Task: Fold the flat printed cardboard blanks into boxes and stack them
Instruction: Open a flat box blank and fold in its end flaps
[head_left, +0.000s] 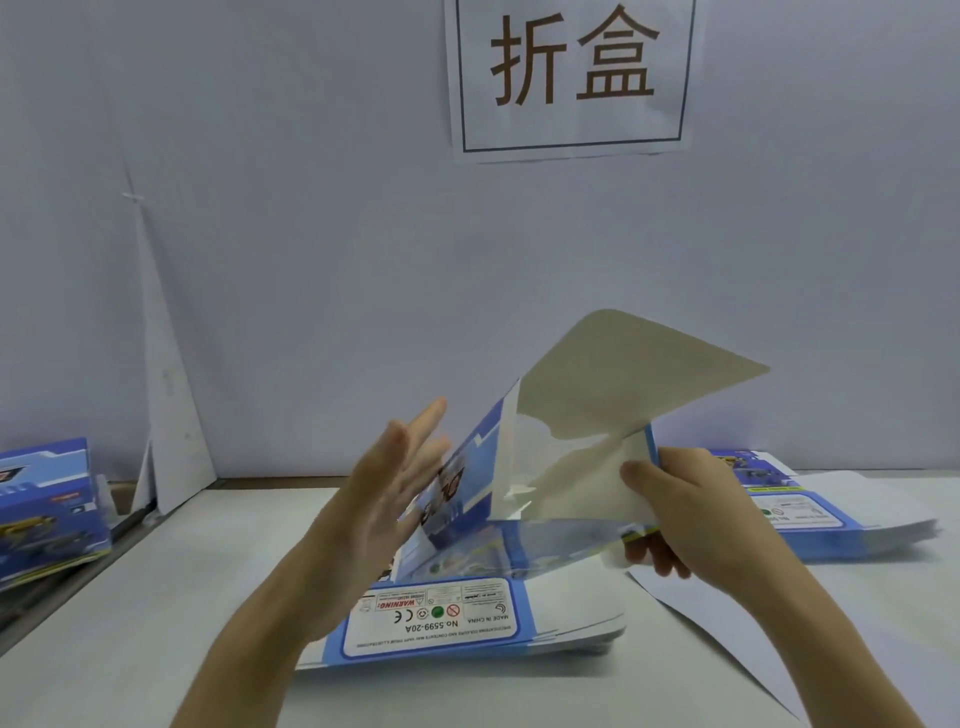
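A blue printed cardboard blank (566, 447) is held up above the table, partly folded, its plain inner side and a large rounded flap facing up and right. My right hand (680, 509) grips its right edge, thumb on the inside. My left hand (395, 493) is flat with fingers spread, pressing against the blank's printed left panel. Under it lies a pile of flat blanks (467, 618) with a white warning label facing up. A second pile of flat blanks (831, 514) lies at the right. Folded blue boxes (47, 509) are stacked at the far left.
The white table (156, 623) ends at a pale wall with a paper sign (571, 78) bearing two large characters. A folded white sheet (166, 415) leans in the left corner. A loose white sheet (727, 639) lies at the right front.
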